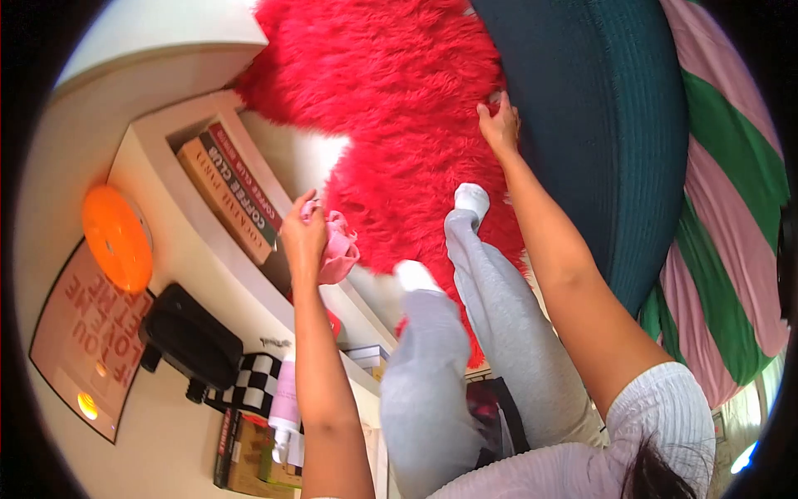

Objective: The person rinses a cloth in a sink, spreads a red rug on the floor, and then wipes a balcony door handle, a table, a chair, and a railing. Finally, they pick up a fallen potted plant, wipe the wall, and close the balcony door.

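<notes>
My left hand (304, 237) is closed around a crumpled pink cloth (339, 249), whose loose folds hang out on the right side of the fist. What kind of cloth it is, I cannot make out. At the edge of the dark teal upholstered bed or sofa (573, 150), my right hand (500, 129) reaches forward with thumb and forefinger apart. Its other fingers are partly hidden. A small pale patch shows near those fingertips, too small to name. Beneath both hands spreads a shaggy red rug (391, 91).
On the left, a white shelf unit (199, 241) holds books (229, 191), an orange round lamp (116, 239), a black device (193, 333) and a pink pump bottle (284, 399). A pink and green striped cover (723, 166) lies at the right. My socked feet (471, 200) are on the rug.
</notes>
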### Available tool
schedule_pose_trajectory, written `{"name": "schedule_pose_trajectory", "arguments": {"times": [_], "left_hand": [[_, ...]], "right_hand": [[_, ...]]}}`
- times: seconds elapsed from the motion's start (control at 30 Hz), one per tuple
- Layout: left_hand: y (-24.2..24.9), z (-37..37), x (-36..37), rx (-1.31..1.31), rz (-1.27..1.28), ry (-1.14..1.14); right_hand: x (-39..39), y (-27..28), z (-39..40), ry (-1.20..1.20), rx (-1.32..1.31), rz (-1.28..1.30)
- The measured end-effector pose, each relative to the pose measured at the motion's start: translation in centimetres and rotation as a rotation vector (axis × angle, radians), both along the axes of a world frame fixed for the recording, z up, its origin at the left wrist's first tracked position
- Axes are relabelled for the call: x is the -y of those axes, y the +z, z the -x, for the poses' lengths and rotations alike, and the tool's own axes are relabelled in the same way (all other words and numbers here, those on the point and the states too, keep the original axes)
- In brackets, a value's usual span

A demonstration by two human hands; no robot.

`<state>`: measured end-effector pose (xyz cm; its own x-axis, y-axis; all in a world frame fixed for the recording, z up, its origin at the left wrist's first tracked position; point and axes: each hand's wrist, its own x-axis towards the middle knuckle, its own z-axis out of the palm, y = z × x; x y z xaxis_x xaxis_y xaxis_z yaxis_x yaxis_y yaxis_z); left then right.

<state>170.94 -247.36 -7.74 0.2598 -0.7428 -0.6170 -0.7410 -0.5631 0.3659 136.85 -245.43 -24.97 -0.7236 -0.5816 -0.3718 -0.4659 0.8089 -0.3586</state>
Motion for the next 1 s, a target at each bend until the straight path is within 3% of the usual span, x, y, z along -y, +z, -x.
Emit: {"name": "schedule_pose_trajectory", "arguments": {"times": [0.03,0.07,0.17,0.2,0.27,0.33,0.37,0.4,0.47,0.53,0.57,0.6,0.63,0.67,0.7,0.8,0.83,0.9,0.93,1.0], "left_hand": [[-1.0,-0.8,-1.7,0.052,-0.047,-0.063],[-5.6,-3.5,-4.5,0.024,-0.089,-0.049],[-13.8,-6.2,-10.6,0.103,-0.290,-0.022],[-18.3,-8.2,-13.0,0.115,-0.366,-0.134],[-20.5,-7.1,-15.5,0.246,-0.435,0.135],[-21.5,-5.6,-17.4,0.384,-0.306,0.276],[-21.5,-5.3,-18.3,0.397,-0.332,0.286],[-22.3,-5.2,-19.2,0.409,-0.359,0.295],[-26.9,-6.4,-22.5,0.570,-0.111,0.373],[-24.4,-7.0,-21.5,0.215,-0.235,0.325],[-25.3,-7.7,-22.3,0.205,-0.246,0.344],[-26.2,-8.3,-23.3,0.355,-0.117,0.362],[-26.7,-9.0,-24.2,0.507,0.015,0.377],[-26.4,-9.9,-24.9,0.502,0.051,0.327],[-25.9,-9.5,-25.2,0.543,0.045,0.354],[-25.8,-8.1,-25.6,0.644,0.014,0.487],[-25.6,-7.5,-25.5,0.650,0.004,0.540],[-26.7,-9.9,-26.5,0.459,-0.018,0.590],[-26.1,-10.3,-27.0,0.333,-0.042,0.576],[-23.0,-7.9,-28.8,0.390,-0.014,0.462]], "right_hand": [[-2.0,0.6,-0.5,0.148,0.074,0.061],[-4.2,1.1,-1.1,0.296,0.148,0.122],[-10.6,1.0,-2.4,0.466,0.197,0.170],[-12.4,0.2,-2.4,0.529,0.228,0.184],[-16.0,-2.7,-1.5,0.690,0.232,0.019],[-17.9,-3.2,-1.8,0.921,0.018,-0.231],[-18.1,-3.7,-1.9,0.933,0.133,-0.490],[-20.4,-7.1,-0.7,1.046,0.162,-0.200],[-21.4,-8.0,-1.3,1.092,0.073,-0.158],[-21.8,-7.3,-2.0,1.070,0.049,-0.292],[-21.6,-7.5,-2.6,1.030,0.024,-0.368],[-22.0,-7.8,-2.5,1.050,0.018,-0.382],[-22.2,-8.1,-2.4,1.083,0.000,-0.292],[-22.0,-8.5,-2.1,1.110,-0.021,-0.191],[-22.2,-8.7,-2.1,1.164,0.002,0.079],[-22.6,-8.3,-2.8,1.173,-0.089,0.038],[-22.7,-7.2,-3.3,1.178,-0.105,0.025],[-22.3,-4.6,-4.2,0.993,-0.027,-0.303],[-22.8,-4.0,-3.7,0.995,-0.032,-0.306],[-24.3,-4.3,-2.1,0.854,-0.103,-0.075]]}}
